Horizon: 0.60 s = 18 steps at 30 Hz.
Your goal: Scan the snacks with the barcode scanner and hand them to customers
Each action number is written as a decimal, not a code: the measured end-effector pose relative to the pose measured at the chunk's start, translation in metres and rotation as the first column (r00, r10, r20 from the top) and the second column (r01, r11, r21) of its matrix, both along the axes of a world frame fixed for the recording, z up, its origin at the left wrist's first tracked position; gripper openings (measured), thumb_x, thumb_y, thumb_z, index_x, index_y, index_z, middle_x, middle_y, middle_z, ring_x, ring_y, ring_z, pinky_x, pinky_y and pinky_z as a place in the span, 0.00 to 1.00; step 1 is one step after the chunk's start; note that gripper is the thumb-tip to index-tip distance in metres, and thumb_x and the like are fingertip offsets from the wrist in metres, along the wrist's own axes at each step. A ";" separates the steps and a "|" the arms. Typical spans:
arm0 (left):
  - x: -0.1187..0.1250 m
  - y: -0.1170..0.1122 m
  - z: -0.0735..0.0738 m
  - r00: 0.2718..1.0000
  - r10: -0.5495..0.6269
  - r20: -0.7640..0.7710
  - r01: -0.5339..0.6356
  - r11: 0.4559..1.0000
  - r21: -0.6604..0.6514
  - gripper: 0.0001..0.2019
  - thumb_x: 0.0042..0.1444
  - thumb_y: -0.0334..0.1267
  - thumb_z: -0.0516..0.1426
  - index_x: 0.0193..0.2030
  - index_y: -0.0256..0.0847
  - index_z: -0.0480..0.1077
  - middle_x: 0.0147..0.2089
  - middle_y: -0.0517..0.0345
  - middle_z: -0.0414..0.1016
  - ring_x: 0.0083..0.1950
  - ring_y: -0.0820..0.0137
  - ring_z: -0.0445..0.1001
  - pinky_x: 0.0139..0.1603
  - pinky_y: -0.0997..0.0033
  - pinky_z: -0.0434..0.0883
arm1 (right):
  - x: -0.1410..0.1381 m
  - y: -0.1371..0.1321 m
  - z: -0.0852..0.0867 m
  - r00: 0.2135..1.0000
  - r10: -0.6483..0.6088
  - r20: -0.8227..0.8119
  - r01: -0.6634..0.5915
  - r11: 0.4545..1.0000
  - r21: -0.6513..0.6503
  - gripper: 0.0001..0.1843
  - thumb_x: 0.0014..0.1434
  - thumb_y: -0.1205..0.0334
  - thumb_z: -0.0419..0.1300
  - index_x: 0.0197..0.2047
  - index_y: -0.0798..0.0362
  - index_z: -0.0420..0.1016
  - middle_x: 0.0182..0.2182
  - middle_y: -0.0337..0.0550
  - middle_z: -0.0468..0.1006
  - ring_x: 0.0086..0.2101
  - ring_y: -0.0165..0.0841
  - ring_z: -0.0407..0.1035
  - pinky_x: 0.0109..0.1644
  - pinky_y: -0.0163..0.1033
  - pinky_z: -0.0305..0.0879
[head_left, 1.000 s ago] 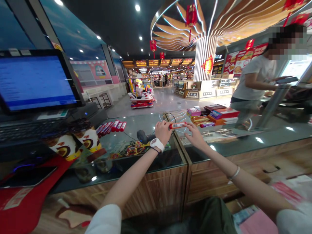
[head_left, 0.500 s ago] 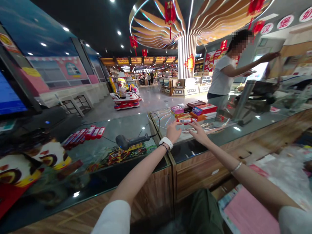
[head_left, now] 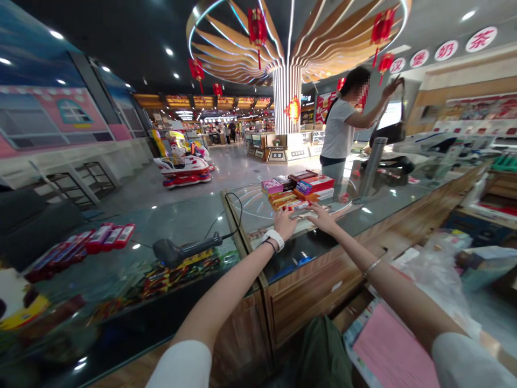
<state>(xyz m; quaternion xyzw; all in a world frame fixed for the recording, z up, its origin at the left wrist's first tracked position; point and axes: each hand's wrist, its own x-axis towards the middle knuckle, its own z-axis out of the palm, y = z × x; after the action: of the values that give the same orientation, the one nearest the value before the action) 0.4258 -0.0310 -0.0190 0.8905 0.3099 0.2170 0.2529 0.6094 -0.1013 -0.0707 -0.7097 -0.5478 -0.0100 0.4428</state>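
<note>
My left hand [head_left: 285,222], with a white watch on its wrist, and my right hand [head_left: 320,217], with a thin bracelet, reach out over the glass counter [head_left: 194,218]. Between their fingertips lies a long red snack pack [head_left: 298,206], one end in each hand. The pack is low on the glass, against the front of a stack of coloured snack boxes [head_left: 301,188]. Both hands' fingers are pinched on the pack's ends.
A black barcode scanner [head_left: 181,250] lies on the glass to the left, its cable running to the counter seam. Further left is a row of red packs [head_left: 100,237]. Beyond the counter a person in a white shirt [head_left: 338,132] lifts a black bag [head_left: 385,132]. A metal post [head_left: 370,161] stands nearby.
Both hands have carried the red pack forward and right, down to the foot of the box stack. My view has swung right, and the screen at the left has left the picture. The person raised a bag.
</note>
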 end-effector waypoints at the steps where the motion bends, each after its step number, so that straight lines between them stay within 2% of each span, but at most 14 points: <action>1: 0.000 0.001 -0.001 1.000 -0.004 -0.013 0.004 1.000 0.006 0.23 0.60 0.34 0.54 0.62 0.40 0.70 0.72 0.47 0.59 0.75 0.56 0.50 0.75 0.48 0.47 | 0.000 0.001 0.000 1.000 0.001 0.005 -0.001 1.000 -0.019 0.20 0.53 0.66 0.60 0.50 0.53 0.79 0.60 0.52 0.71 0.62 0.45 0.64 0.68 0.53 0.56; 5: 0.000 0.006 -0.003 0.998 -0.003 -0.064 0.004 1.000 0.015 0.23 0.61 0.35 0.54 0.63 0.42 0.69 0.72 0.49 0.60 0.76 0.55 0.49 0.75 0.46 0.45 | -0.002 0.003 -0.001 0.999 0.016 0.043 -0.012 0.996 -0.089 0.21 0.53 0.66 0.61 0.51 0.53 0.78 0.58 0.52 0.73 0.59 0.45 0.67 0.67 0.53 0.58; 10: 0.002 0.010 -0.007 0.995 -0.001 -0.101 0.007 0.999 0.053 0.23 0.60 0.35 0.54 0.63 0.42 0.69 0.72 0.49 0.60 0.75 0.54 0.51 0.75 0.45 0.46 | -0.002 0.006 -0.004 0.994 0.018 0.104 -0.006 0.994 -0.111 0.20 0.54 0.66 0.61 0.51 0.51 0.77 0.56 0.51 0.74 0.59 0.45 0.67 0.66 0.53 0.59; 14: -0.001 0.008 -0.006 0.998 0.030 -0.053 -0.025 0.994 0.103 0.22 0.59 0.35 0.56 0.60 0.39 0.70 0.69 0.46 0.64 0.71 0.57 0.58 0.75 0.49 0.48 | 0.000 0.008 -0.008 0.990 -0.030 0.136 0.045 0.993 -0.110 0.21 0.54 0.63 0.62 0.52 0.53 0.76 0.58 0.53 0.70 0.61 0.45 0.65 0.67 0.52 0.57; 18: -0.006 0.005 -0.003 0.998 0.051 -0.036 -0.046 0.991 0.128 0.22 0.58 0.34 0.56 0.60 0.37 0.70 0.66 0.44 0.67 0.68 0.58 0.64 0.73 0.52 0.52 | 0.002 0.008 -0.013 0.985 -0.065 0.157 0.078 0.994 -0.074 0.22 0.55 0.60 0.63 0.54 0.54 0.75 0.58 0.55 0.68 0.58 0.45 0.66 0.67 0.52 0.58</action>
<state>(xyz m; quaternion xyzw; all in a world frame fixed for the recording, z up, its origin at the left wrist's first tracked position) 0.4202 -0.0255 -0.0220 0.9010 0.3222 0.2247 0.1842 0.6116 -0.0930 -0.0836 -0.7432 -0.5547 -0.0590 0.3694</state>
